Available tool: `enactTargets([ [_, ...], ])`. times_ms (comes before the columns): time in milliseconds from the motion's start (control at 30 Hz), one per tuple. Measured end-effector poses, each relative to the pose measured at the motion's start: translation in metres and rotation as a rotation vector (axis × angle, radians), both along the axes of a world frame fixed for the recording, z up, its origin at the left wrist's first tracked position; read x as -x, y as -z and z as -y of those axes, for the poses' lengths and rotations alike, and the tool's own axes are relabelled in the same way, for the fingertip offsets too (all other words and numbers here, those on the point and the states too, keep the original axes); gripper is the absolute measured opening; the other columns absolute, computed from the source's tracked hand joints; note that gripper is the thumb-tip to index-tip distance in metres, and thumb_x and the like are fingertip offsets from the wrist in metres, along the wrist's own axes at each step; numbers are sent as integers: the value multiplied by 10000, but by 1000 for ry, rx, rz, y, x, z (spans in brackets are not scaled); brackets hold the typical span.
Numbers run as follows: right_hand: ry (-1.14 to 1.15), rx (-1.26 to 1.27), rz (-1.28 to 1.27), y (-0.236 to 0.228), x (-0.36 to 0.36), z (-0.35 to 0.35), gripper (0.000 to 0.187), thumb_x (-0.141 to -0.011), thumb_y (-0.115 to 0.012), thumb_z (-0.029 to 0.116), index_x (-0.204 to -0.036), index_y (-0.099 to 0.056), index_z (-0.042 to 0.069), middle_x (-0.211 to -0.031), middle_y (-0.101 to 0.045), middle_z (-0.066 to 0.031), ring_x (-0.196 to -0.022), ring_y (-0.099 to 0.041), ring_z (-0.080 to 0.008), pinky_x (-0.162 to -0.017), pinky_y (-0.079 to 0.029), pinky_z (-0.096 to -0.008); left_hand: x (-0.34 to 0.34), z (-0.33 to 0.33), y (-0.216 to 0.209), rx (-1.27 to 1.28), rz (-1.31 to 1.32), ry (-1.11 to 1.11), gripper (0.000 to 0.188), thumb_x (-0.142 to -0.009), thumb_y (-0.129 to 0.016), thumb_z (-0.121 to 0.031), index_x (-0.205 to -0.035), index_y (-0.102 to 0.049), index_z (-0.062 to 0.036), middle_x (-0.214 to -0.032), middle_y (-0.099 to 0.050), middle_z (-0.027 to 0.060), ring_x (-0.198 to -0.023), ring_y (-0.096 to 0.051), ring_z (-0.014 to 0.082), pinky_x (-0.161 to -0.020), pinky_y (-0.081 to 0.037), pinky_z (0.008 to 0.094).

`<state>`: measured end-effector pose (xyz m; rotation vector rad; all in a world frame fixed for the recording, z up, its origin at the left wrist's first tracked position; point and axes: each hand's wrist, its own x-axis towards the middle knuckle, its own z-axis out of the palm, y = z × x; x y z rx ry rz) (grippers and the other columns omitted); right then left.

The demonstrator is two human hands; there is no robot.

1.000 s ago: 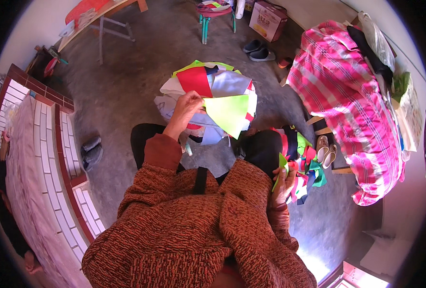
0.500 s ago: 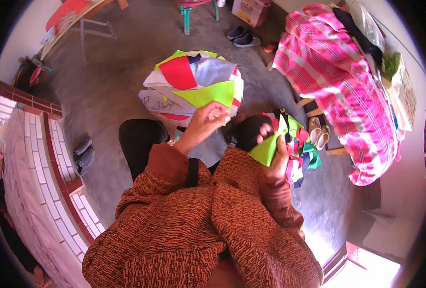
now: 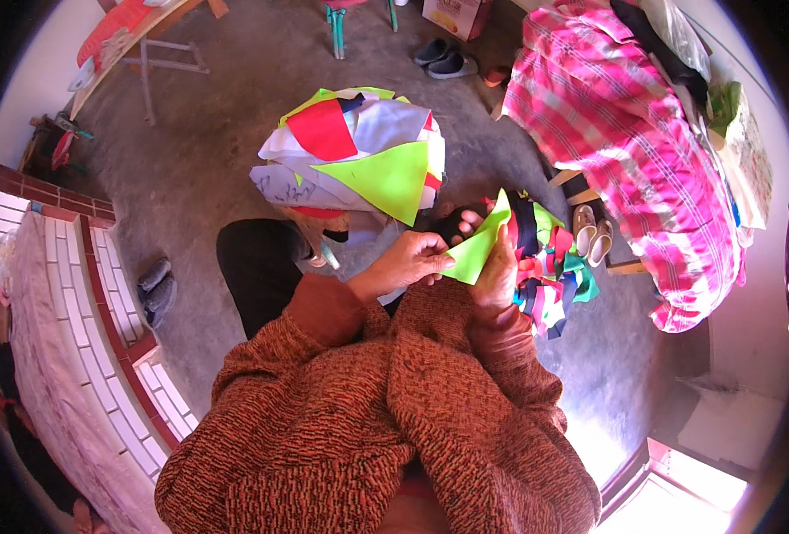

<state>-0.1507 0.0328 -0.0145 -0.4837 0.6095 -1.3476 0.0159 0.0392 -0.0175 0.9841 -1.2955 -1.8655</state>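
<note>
A lime-green piece of fabric (image 3: 476,253) is stretched between my two hands, above my lap. My left hand (image 3: 405,263) pinches its near left corner between thumb and fingers. My right hand (image 3: 498,272) grips the piece along its right side, with some fingers curled behind it. Ahead of my knees stands a rounded heap of cloth pieces (image 3: 319,182) in white, red, pale blue and lime. A large lime triangle (image 3: 385,178) lies on its near side. Beside my right leg, partly hidden by my right hand, is a pile of mixed coloured scraps (image 3: 554,271).
A pink plaid cloth (image 3: 590,133) covers furniture at the right, with pale shoes (image 3: 592,236) beside its legs. Dark slippers (image 3: 445,60) lie on the floor farther off, near a cardboard box (image 3: 458,16). Grey shoes (image 3: 156,289) lie left, by a tiled ledge (image 3: 78,267).
My left hand has come down and right from the edge of the heap and taken hold of the lime fabric's corner. My right hand has shifted slightly left and up with the piece.
</note>
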Motion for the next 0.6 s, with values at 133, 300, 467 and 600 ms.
enactTargets([
  [133,99,26,-74,21,4,1,507,-850,-578,317,-1251,-389,71,-1063,-558,-87,-933,-546,-196,-843,-433,-341,-12,10,-21,33,-138,-45,146,-855,-615,-151,-868,-588,-8,-818,-613,29,-717,-559,78,-658,-445,226],
  [300,-7,74,4,28,5,0,431,-877,-589,190,-1244,-376,114,-903,-568,-53,-705,-511,-124,-609,-424,-263,-33,41,-36,-74,-462,-279,51,-844,-588,-101,-840,-564,-56,-894,-642,66,-793,-612,131,-736,-474,256],
  [467,-8,64,-105,22,-2,-3,405,-916,-536,153,-1272,-347,117,-862,-536,-87,-667,-459,-128,-612,-402,-266,-59,97,-49,138,-520,-447,69,-846,-570,-71,-900,-542,-37,-871,-631,88,-800,-637,189,-767,-531,341],
  [600,-34,68,-125,19,-1,-4,402,-916,-538,159,-1267,-348,109,-860,-535,-87,-672,-459,-130,-622,-405,-264,-81,139,-63,340,-509,-659,32,-845,-568,-38,-875,-562,-44,-876,-629,72,-797,-627,151,-750,-506,256],
])
